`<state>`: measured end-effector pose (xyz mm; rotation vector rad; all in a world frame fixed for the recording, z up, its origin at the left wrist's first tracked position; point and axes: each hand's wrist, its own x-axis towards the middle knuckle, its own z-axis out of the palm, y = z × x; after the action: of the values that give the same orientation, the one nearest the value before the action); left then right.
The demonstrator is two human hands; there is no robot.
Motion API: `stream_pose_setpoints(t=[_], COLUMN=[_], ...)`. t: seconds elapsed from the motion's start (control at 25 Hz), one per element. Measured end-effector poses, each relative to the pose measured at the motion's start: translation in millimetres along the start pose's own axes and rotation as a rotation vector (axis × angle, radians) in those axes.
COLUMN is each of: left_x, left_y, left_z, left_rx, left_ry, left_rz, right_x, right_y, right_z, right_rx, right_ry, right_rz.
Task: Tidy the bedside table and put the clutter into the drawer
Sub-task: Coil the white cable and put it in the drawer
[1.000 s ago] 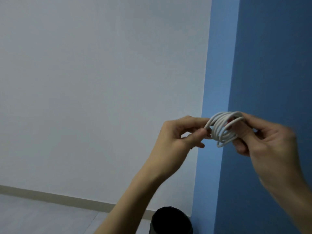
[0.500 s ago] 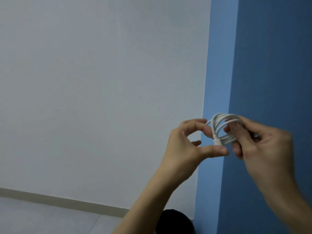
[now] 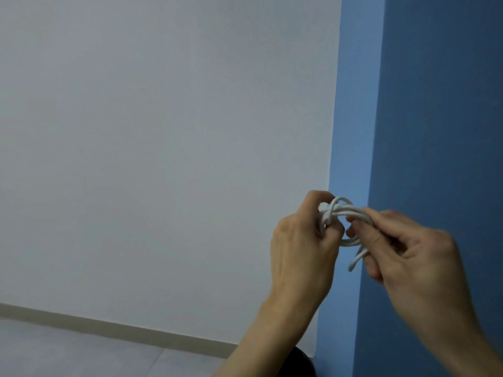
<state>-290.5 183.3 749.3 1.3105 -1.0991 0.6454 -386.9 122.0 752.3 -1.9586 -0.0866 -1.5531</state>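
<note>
Both bare forearms reach up and forward, hands close together at chest height. The left hand point(image 3: 302, 240) curls its grip shut around the coiled white cable point(image 3: 347, 213); the right hand point(image 3: 413, 257) pinches the coil's other side.

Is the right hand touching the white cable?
Touching. The head view shows the right hand pinching the coiled white cable between thumb and fingers, no gap; the left hand grips its other side.

Both hands, left hand point(image 3: 302, 240) & right hand point(image 3: 413, 257), grip coiled white cable point(image 3: 351, 213) w/ loose end dangling.
</note>
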Motion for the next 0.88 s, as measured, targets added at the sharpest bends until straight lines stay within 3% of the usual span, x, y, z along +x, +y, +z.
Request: stream_pose_setpoints(t=[0.16, 0.28, 0.36, 0.56, 0.88], left_x=[5.0, 9.3, 11.9, 22.1, 25.2], left_y=[-0.2, -6.3, -10.0, -21.7, -21.4], left_z=[-9.7, -19.9, -25.6, -22.8, -22.4], left_rx=[-0.514, -0.809, -0.887, -0.949, -0.891], left_ry=[-0.32, -0.47, -0.512, -0.434, -0.069], left_rz=[-0.22, -0.411, -0.473, -0.668, -0.503], right_x=[-4.8, -5.2, -3.7, -2.3, -7.2], right_y=[2.0, 8.4, 10.4, 11.7, 9.8], right_z=[-1.6, -3.9, -5.8, -7.9, -8.9], right_rx=[0.012, 0.026, 0.045, 0.067, 0.086], right_ry=[-0.01, 0.002, 0.003, -0.043, -0.16], right_rz=[-0.021, 0.014, 0.05, 0.061, 0.05])
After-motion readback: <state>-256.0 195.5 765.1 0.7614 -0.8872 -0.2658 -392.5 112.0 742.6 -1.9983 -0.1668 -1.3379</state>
